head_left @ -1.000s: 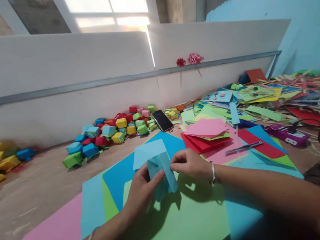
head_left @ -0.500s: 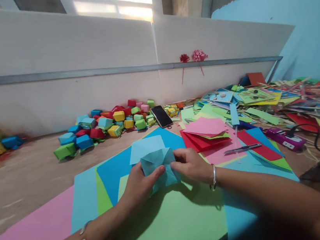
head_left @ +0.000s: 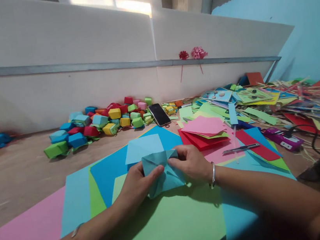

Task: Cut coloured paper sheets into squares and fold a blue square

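A light blue piece of folded paper [head_left: 168, 180] with crease lines is held up between my two hands, over a green sheet [head_left: 173, 224]. My left hand [head_left: 140, 179] grips its left side, thumb on the front face and fingers behind. At the upper right edge my right hand [head_left: 191, 163] pinches it between thumb and fingers. Behind the paper lie a light blue square sheet [head_left: 143, 148] and a darker blue sheet [head_left: 105, 178]. The fingers behind the paper are partly hidden.
Several folded paper boxes [head_left: 99, 120] are heaped along the wall, beside a phone [head_left: 159, 115]. To the right lie pink and red papers [head_left: 204, 130], a craft knife [head_left: 240, 148], a purple power strip [head_left: 283, 138] and a pile of paper scraps and sticks [head_left: 257, 99].
The folded paper has spread a little wider at its lower right. My right thumb has shifted slightly up and left on it. The camera view has moved slightly.
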`<state>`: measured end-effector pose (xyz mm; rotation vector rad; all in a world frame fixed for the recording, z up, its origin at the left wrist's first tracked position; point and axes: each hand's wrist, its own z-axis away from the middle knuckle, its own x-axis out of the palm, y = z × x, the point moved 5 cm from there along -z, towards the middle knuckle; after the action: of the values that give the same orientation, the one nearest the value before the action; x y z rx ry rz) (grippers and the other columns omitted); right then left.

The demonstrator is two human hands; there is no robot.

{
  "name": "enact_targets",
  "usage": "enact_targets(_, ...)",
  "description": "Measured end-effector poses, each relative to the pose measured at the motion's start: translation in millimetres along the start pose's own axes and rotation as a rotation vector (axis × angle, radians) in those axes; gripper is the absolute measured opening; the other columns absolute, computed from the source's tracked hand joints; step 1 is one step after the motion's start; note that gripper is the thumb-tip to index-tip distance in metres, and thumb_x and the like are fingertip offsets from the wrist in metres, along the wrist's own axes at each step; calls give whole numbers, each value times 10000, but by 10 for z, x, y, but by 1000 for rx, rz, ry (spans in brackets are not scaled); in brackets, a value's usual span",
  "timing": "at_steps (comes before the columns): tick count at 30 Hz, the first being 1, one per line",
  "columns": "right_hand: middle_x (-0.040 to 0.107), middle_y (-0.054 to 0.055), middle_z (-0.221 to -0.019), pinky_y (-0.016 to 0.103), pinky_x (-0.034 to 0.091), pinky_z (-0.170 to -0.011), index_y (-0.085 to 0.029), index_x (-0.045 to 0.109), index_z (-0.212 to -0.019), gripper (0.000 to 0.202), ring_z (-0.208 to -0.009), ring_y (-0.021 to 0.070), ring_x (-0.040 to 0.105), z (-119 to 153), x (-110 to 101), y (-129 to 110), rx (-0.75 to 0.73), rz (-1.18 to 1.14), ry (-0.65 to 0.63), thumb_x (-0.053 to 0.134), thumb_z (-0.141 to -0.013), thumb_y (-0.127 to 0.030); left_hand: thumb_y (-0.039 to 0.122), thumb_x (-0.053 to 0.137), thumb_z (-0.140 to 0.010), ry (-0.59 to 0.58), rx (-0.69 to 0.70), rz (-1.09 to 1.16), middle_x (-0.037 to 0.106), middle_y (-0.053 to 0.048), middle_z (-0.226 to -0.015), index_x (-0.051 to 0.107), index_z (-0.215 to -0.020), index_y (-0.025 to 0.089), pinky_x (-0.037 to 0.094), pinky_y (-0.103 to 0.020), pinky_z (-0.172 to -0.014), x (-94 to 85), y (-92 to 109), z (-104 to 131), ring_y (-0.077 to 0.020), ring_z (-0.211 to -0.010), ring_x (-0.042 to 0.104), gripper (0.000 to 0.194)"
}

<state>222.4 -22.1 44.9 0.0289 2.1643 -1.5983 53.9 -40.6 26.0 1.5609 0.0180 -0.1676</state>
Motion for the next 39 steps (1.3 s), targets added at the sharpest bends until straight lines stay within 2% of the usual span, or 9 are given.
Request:
enact_targets(6, 522, -42, -630, 235, 365, -560, -176, 609, -672, 177, -613, 103, 449, -29, -5, 22, 59, -169, 24, 657, -701, -343, 507, 835, -597, 37, 36, 84, 664, 12, -680, 698, -853, 190, 456, -245, -503, -10, 12, 11, -148, -579, 553, 430)
enact_targets(9, 599, -32, -638, 239, 397, -589, -157, 713, -702, 157, -627, 106, 484, -53, -16, 44, 89, -256, 52, 696, -661, -307, 470, 857, -578, 64, 63, 125, 647, 17, -673, 712, -841, 181, 416, -224, -500, -37, 1, -10, -131, -578, 528, 416)
enact_targets(14, 694, -5, -701, 250, 429, -594, -177, 818, -867, 320, -610, 99, 504, -80, 8, 185, 227, -473, 5, 825, -577, -312, 535, 875, -554, 73, 40, 207, 673, -11, -707, 740, -843, 169, 438, -240, -520, -53, -84, -70, -136, -591, 544, 485)
enact_targets(19, 664, -5, -628, 255, 474, -581, -179, 813, -823, 364, -570, 102, 559, -76, 52, 271, 350, -685, -49, 901, -510, -341, 555, 893, -522, 89, 27, 278, 666, -10, -709, 745, -808, 168, 426, -232, -524, -47, -115, -93, -124, -587, 544, 504)
enact_targets(24, 668, -3, -620, 258, 486, -560, -172, 783, -727, 295, -546, 105, 574, -95, 15, 246, 373, -703, -31, 904, -486, -292, 516, 897, -528, 27, 5, 347, 670, -14, -705, 759, -852, 177, 434, -236, -523, 4, -68, -71, -125, -582, 556, 488)
enact_targets(29, 658, -6, -601, 248, 470, -555, -170, 773, -700, 210, -554, 106, 571, -107, -32, 197, 359, -661, -27, 838, -512, -236, 378, 859, -549, -44, -60, 414, 663, -3, -672, 761, -894, 196, 418, -219, -494, 16, -30, -31, -127, -561, 556, 402)
enact_targets(32, 664, -4, -602, 241, 450, -532, -170, 771, -670, 158, -534, 101, 553, -116, -57, 197, 343, -601, 10, 773, -518, -210, 431, 820, -569, -106, -85, 434, 618, 7, -611, 756, -925, 191, 398, -221, -458, 17, 10, -6, -127, -520, 526, 434)
enact_targets(35, 669, -11, -626, 225, 429, -535, -171, 780, -677, 157, -539, 81, 521, -142, -74, 200, 305, -522, 12, 689, -549, -169, 604, 785, -592, -93, -84, 354, 599, 6, -598, 738, -949, 167, 379, -220, -446, -2, 25, -7, -133, -518, 518, 566)
enact_targets(39, 697, 10, -702, 242, 477, -622, -177, 787, -707, 236, -615, 96, 544, -175, -83, 210, 308, -458, -64, 582, -598, -133, 501, 835, -578, 3, -12, 119, 670, -18, -751, 727, -933, 166, 421, -228, -513, -55, 24, -43, -136, -604, 547, 500)
